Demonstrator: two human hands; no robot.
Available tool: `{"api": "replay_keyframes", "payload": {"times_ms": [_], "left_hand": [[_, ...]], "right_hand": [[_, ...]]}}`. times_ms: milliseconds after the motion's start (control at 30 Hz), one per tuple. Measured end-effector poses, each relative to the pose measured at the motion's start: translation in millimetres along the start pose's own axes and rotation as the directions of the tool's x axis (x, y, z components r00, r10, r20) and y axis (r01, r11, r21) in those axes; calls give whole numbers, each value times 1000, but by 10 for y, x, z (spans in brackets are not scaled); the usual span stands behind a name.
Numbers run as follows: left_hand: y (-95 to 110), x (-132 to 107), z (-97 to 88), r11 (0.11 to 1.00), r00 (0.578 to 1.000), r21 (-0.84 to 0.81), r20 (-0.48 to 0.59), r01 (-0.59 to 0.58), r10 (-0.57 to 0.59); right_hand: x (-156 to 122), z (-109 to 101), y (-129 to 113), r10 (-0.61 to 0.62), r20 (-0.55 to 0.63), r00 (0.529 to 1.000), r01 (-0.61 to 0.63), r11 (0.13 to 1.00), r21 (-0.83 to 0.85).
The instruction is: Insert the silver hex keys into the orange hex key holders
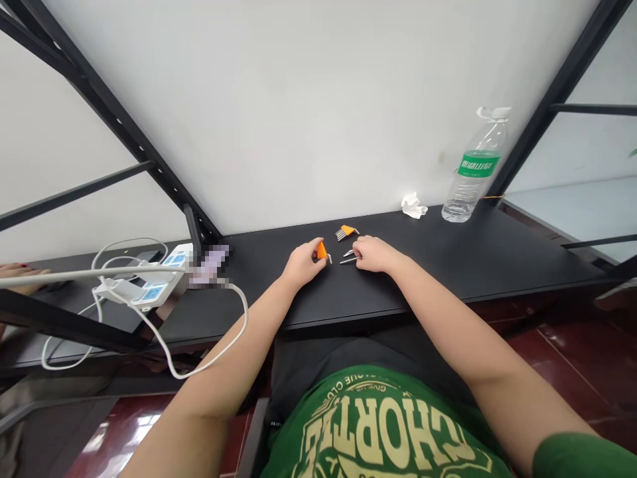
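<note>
My left hand (303, 261) is closed around an orange hex key holder (321, 250), and the bent end of a silver hex key (329, 259) shows at its right side. A short gap to the right, my right hand (373, 254) has its fingers pressed together on some thin silver hex keys (350, 260), which point left over the black desk. My fingers hide their other ends. Behind the two hands, a second orange hex key holder (348, 230) lies near the wall with several hex keys fanned out of it.
A crumpled white tissue (413, 206) and a clear water bottle (472, 174) stand along the back of the black desk (448, 259). At the left are a white power strip (164, 279), a white cable (239, 292) crossing near my left forearm, and another person's hand (22, 275).
</note>
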State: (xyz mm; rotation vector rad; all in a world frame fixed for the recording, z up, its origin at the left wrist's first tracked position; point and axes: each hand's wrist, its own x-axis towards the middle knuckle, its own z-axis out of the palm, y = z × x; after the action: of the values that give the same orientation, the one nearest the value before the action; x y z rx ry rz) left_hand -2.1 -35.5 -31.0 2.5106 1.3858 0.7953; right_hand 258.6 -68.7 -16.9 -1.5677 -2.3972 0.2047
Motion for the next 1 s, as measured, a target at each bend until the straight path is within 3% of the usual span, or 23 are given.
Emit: {"api": "replay_keyframes", "payload": {"times_ms": [200,367,567,733,867,1000], "left_hand": [[-29,4,15,1000,1000,16,14,-17,17],[-31,-2,23,999,999,30,20,-43,43],[-22,-5,26,997,997,25,17,-73,73],[-6,-5,32,994,994,27,20,-109,109],[39,-17,30,990,990,18,-19,-141,141],[112,-34,27,975,976,63,-48,-211,214]], "right_hand": [[59,68,10,-58,-249,967,145,926,347],[90,118,-36,-105,-390,915,273,871,408],[87,141,-33,-166,-419,893,321,887,332],[93,145,-104,-226,-423,878,388,852,351],[114,190,-195,-117,-379,918,313,801,511],[137,240,-254,10,-225,974,159,676,719]]}}
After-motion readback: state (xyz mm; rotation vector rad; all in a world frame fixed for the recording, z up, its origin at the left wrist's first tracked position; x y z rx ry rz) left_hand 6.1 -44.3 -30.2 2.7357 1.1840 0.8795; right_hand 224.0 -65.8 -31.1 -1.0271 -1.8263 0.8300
